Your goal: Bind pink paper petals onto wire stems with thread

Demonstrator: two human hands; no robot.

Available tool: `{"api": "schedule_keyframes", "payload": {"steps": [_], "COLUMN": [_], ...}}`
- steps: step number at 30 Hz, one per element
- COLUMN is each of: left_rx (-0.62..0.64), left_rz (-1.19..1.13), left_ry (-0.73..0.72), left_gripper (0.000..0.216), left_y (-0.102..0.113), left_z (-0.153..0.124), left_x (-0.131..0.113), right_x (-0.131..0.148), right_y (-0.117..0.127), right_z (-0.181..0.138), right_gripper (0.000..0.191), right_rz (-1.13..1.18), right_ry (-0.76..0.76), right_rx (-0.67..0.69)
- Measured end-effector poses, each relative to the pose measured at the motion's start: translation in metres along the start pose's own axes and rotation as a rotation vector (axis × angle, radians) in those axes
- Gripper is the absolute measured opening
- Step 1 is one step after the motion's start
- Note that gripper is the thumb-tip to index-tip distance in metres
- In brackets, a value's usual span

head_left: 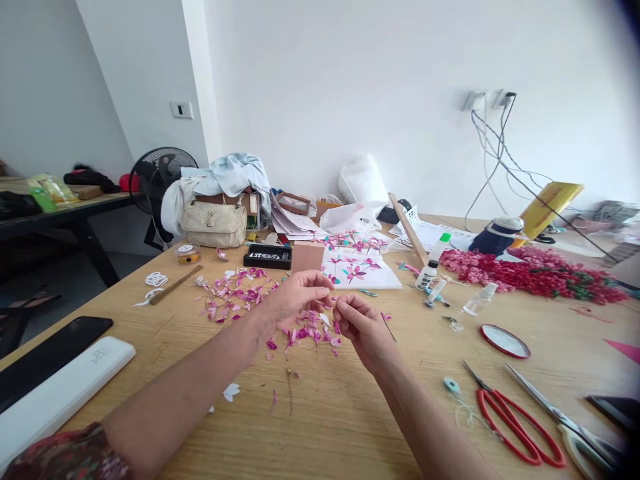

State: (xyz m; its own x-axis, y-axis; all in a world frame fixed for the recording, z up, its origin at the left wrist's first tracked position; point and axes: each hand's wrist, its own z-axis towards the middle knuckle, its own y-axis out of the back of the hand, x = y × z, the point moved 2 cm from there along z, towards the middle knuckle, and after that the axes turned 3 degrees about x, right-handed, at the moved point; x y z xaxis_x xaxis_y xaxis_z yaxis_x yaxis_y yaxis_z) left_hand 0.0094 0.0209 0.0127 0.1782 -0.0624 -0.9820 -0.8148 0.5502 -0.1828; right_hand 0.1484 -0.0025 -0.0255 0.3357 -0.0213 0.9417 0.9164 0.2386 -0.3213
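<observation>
Meeting nearly fingertip to fingertip above the pale wooden tabletop, the left hand and right hand each show a narrow grip, whether closed on anything I cannot tell, near scattered magenta-pink petal pieces lying below and left, with red-handled metal scissors near right.

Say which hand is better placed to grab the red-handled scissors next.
Likely the right hand: the red-handled scissors lie on its side; the left hand is farther from them.

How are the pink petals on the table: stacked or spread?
Spread: the pink petals lie scattered across the wooden tabletop, with bare wood showing between them.
</observation>
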Motion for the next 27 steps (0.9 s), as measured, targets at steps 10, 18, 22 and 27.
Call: {"api": "schedule_keyframes", "payload": {"steps": [10,18,22,27], "left_rx": [0.06,0.032,0.008,0.026], "left_rz": [-0.208,-0.26,-0.281,-0.338], "left_ry": [-0.025,-0.009,-0.046,-0.072], "left_gripper": [0.013,0.013,0.01,0.008], "left_y": [0.0058,0.0052,0.0052,0.0054], "left_z": [0.0031,0.0027,0.0037,0.0041], "left_x": [0.0058,0.0054,0.0019,0.0019], "right_x": [-0.0004,-0.0019,-0.0033,-0.0035], "right_y": [0.0017,0.0014,0.0031,0.0034], "right_z": [0.002,0.0015,0.0018,0.002], "right_gripper": [0.022,0.022,0.021,0.021], "right_rz": [0.032,-0.007,-0.013,-0.02], "right_ry": [0.072,0.044,0.045,0.039], "right_rx": [0.019,0.004,0.002,0.001]}}
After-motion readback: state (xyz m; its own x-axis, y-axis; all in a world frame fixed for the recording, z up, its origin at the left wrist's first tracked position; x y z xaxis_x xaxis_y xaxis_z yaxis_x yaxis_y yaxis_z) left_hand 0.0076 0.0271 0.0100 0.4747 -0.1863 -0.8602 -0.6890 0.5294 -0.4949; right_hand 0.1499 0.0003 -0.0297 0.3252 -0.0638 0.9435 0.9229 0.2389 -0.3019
